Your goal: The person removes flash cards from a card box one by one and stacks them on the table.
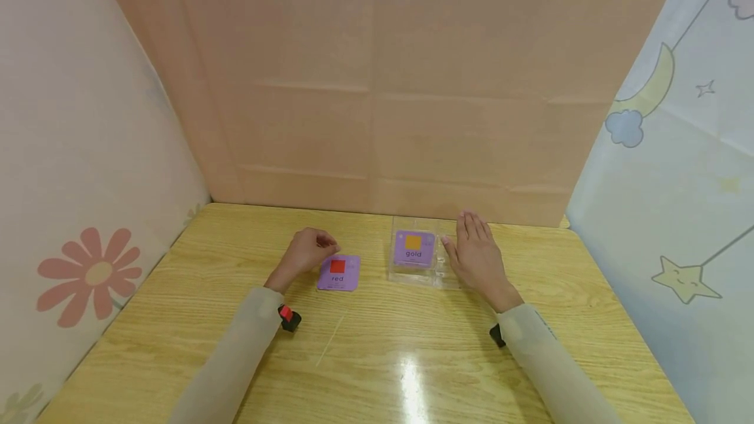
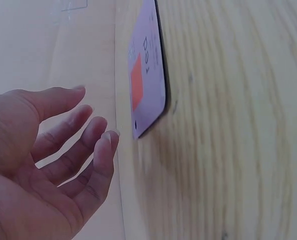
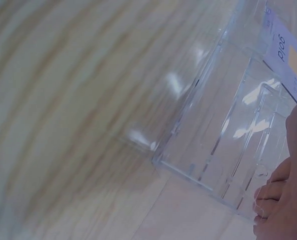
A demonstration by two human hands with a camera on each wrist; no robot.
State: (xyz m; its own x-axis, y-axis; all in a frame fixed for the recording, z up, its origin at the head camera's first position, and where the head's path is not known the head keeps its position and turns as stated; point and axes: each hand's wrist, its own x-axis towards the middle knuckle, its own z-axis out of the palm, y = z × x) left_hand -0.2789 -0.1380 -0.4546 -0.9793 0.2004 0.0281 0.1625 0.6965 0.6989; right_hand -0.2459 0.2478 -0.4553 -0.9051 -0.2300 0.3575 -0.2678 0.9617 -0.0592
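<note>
A purple card (image 1: 338, 273) with a red square and the word "red" lies face up on the wooden table. Just beyond its upper left corner hovers my left hand (image 1: 307, 250), fingers loosely bent. The left wrist view shows that hand apart from the card, with nothing in its fingers. To the right is a clear plastic case (image 1: 412, 277), its clear side part extending under my right hand (image 1: 480, 257). That hand rests flat there, fingers straight and pointing away. Inside the case sits a purple card (image 1: 414, 249) marked "gold" with a gold square.
The wooden table (image 1: 365, 352) meets an upright brown sheet (image 1: 371, 116) just behind the case. Patterned white cloth walls stand at the left (image 1: 71, 149) and right (image 1: 677, 188).
</note>
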